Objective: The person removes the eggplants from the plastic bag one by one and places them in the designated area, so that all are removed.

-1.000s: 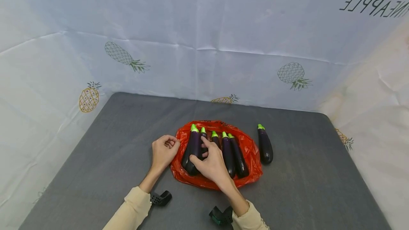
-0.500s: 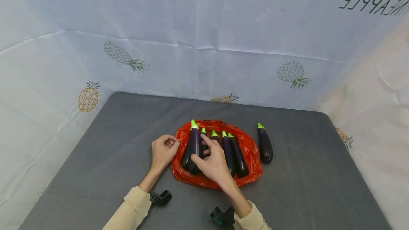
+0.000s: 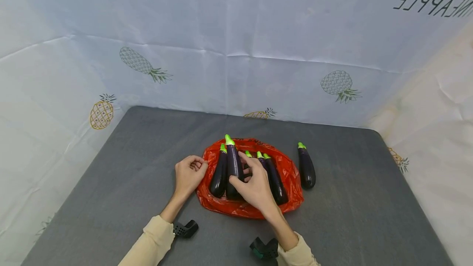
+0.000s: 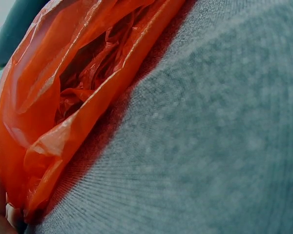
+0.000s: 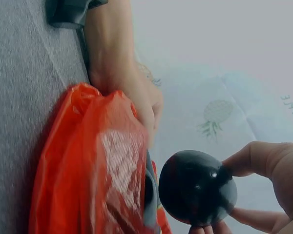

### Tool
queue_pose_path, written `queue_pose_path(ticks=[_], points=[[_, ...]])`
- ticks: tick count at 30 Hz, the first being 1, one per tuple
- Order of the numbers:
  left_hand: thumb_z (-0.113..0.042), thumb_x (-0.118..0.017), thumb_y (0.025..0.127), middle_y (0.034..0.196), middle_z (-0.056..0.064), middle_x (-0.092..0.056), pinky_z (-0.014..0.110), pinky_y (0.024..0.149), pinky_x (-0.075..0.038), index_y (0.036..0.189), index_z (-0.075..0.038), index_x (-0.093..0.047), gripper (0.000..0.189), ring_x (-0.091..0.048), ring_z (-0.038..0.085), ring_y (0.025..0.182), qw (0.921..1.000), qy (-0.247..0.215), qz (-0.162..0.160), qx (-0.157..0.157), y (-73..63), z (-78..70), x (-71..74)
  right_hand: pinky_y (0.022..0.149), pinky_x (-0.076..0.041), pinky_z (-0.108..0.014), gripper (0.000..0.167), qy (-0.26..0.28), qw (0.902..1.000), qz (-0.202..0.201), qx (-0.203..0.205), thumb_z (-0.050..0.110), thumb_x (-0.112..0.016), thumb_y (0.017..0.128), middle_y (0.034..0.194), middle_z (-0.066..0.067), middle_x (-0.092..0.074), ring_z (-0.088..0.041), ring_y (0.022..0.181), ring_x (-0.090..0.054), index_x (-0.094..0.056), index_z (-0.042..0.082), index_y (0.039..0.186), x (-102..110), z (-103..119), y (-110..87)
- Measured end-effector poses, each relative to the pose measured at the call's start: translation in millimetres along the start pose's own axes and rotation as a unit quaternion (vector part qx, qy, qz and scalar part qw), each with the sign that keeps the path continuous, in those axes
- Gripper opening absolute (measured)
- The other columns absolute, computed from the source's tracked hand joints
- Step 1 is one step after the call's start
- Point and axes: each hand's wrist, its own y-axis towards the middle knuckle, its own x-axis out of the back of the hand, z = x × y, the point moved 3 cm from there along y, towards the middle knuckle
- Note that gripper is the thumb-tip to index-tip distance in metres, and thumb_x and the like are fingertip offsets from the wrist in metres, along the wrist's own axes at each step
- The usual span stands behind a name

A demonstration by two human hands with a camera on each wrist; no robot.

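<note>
Right hand (image 3: 255, 182) has its grip closed round an eggplant (image 3: 233, 167), thumb on the near side and fingers on the far side; that eggplant is over the left part of the red bag (image 3: 238, 212), green stem end pointing away from the person. Right wrist view shows its round dark bottom between thumb and fingers, with the bag just beside it. Left hand (image 3: 190, 173) has its fingers curled at the bag's left edge, grip pinching the plastic (fingertips mostly hidden in the left wrist view). Another eggplant (image 3: 219, 175) lies in the bag on the left of the held one; more eggplants (image 3: 277, 182) lie on the right, some partly behind the right hand. A loose eggplant (image 3: 306, 169) lies on the grey bench (image 3: 354, 200), just outside the bag's right side, stem end away from the person. Both sleeves (image 3: 149, 239) are cream; a black device (image 3: 186, 229) shows at each wrist. A pale pineapple-print sheet (image 3: 199, 19) hangs behind.
</note>
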Motion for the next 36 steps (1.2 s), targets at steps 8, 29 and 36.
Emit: queue_pose_path(ticks=[8,29,36], points=[[-0.003,-0.077,0.079,0.061,0.004,-0.061,0.011,0.053,-0.041,0.07,-0.009,-0.07,0.012,-0.05,0.004,0.053,1.0,0.002,-0.003,-0.003,0.6,-0.3,0.1,0.075,-0.054,-0.029,0.064,-0.004,0.9997,-0.02,-0.014,0.014,-0.076,0.081,0.12,-0.015,-0.064,-0.02,0.089,-0.057,-0.06,0.014,0.142,18,-8,3.3],[-0.003,-0.076,0.079,0.061,0.004,-0.062,0.012,0.053,-0.042,0.071,-0.008,-0.07,0.012,-0.051,0.005,0.053,0.9999,0.009,-0.001,-0.005,0.8,0.8,0.2,0.072,-0.051,-0.022,0.061,-0.058,0.994,-0.083,-0.041,0.007,-0.071,0.085,0.129,-0.019,-0.062,-0.03,0.095,-0.065,-0.056,0.008,0.145,87,-32,7.6],[-0.003,-0.076,0.079,0.061,0.004,-0.061,0.012,0.053,-0.041,0.07,-0.008,-0.07,0.012,-0.05,0.003,0.053,1.0,0.002,0.0,-0.007,0.8,0.8,-0.6,0.073,-0.046,-0.015,0.06,-0.074,0.9908,-0.103,-0.049,0.008,-0.072,0.086,0.132,-0.02,-0.062,-0.031,0.097,-0.063,-0.057,0.007,0.144,108,-41,7.3]])
